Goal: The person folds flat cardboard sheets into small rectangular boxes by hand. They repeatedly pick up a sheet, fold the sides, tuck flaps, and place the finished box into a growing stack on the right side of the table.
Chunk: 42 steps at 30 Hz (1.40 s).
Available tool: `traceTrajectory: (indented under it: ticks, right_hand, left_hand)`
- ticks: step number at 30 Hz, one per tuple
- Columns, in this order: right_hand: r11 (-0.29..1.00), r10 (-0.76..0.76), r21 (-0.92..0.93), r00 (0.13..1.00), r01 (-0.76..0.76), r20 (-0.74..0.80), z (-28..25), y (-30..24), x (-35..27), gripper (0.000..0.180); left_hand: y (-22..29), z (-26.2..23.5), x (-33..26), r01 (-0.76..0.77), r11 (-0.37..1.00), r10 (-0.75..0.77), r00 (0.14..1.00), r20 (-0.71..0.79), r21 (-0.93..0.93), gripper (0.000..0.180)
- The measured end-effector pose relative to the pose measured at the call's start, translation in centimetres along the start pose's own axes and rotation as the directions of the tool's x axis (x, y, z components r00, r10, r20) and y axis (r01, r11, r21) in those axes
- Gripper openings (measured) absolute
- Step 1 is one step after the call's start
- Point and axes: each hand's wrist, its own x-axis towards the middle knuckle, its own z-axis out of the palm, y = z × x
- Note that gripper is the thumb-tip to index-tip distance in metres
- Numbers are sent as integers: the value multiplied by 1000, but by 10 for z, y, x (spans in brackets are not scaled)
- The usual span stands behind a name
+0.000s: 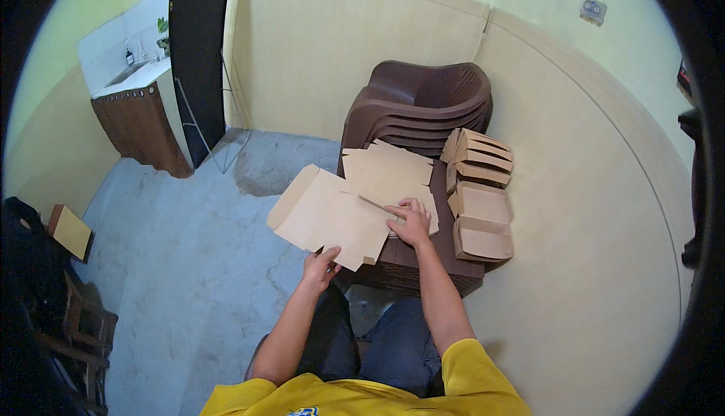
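Head view: I note my left hand (321,263) pinching a flat cardboard box blank (332,216) at its near edge; right hand (411,223) presses flat on the blank stack (389,170). Folded boxes (482,223) sit finished on the stacked chairs (423,110); several blanks remain.

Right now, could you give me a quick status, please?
Left hand grips flat sheet. Right hand presses stack. Folded boxes beside; nothing blocking.

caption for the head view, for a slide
Left hand holds a flat cardboard blank as right hand presses it on stacked brown chairs.
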Motion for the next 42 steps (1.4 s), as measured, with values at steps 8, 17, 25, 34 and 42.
traceTrajectory:
  ticks: [8, 17, 25, 34, 42]
  right_hand:
    - [996, 26, 88, 1000, -26, 1, 4, 6, 5, 48]
    - [977, 74, 208, 994, -55, -82, 10, 4, -2, 40]
    - [993, -111, -18, 870, 117, -481, -21, -15, -36, 84]
    - [959, -141, 245, 990, 141, -17, -22, 26, -40, 41]
    - [939, -327, -158, 937, 307, -124, -33, 15, -17, 20]
  left_hand:
    - [42, -38, -17, -358, 929, 319, 900, -296, -88, 6]
    - [108, 14, -19, -552, 813, 514, 829, -218, -184, 29]
    - [27, 156, 52, -275, 954, 285, 956, -76, 118, 35]
    - [49, 128, -3, -527, 117, 513, 758, 404, 842, 42]
    - [61, 120, 70, -779, -268, 276, 502, 820, 567, 39]
